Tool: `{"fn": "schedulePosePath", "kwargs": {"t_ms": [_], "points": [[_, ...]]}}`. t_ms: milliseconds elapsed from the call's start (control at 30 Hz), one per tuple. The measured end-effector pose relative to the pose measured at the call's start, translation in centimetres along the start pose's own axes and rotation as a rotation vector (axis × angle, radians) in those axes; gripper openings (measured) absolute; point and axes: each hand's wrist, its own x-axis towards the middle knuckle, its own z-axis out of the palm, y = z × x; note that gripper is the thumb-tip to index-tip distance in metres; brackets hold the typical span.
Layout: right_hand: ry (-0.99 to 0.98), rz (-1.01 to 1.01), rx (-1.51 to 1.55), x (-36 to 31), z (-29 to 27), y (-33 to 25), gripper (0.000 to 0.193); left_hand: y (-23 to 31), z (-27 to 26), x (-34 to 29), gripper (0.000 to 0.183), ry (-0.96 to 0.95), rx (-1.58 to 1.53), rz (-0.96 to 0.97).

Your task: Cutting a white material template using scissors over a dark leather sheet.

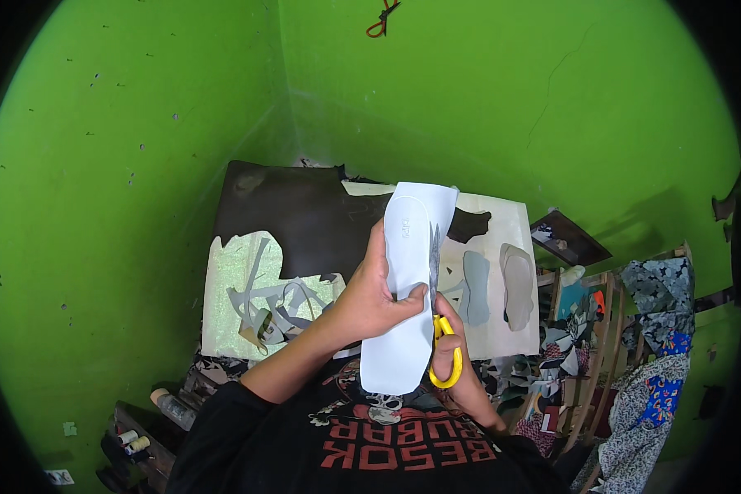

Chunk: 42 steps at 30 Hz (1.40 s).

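My left hand (369,298) grips a white sheet (393,358) from its left side, thumb across the front and fingers behind. A curved sole-like outline is marked on the sheet's upper part. My right hand (459,362) is closed round the yellow handles of a pair of scissors (435,262). Their blades point upward along the sheet's right edge, beside the outline. Whether the blades are parted is hard to see. Beyond my right hand, a blue-grey sole-shaped piece (476,290) and stacked beige-grey sole shapes (516,284) lie on the pale tabletop (498,344).
Dark brown leather-like material (300,210) covers the table's far left. Grey offcut strips (270,311) lie at its near left. At right stand a wooden rack (609,354) with fabric scraps and a framed dark panel (570,236). Thread spools (133,442) sit lower left. Green walls enclose the corner.
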Motion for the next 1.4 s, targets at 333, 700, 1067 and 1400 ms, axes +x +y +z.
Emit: {"fn": "schedulePosePath", "kwargs": {"t_ms": [333,700,1067,1400], "points": [[-0.027,0.006,-0.014,0.1,-0.3,-0.2,0.111,0.5,0.2,-0.1,0.086,0.030,-0.036,0.023],[-0.009,-0.038,-0.051,0.0,-0.2,-0.1,0.108,0.5,0.3,-0.1,0.088,0.013,-0.044,0.034],[-0.004,-0.088,-0.079,0.5,-0.1,-0.8,0.106,0.5,0.6,-0.4,0.090,-0.032,0.044,0.060],[-0.017,-0.060,0.010,0.4,-0.8,-0.3,0.087,0.4,0.3,-0.2,0.080,-0.059,-0.052,0.036]]}}
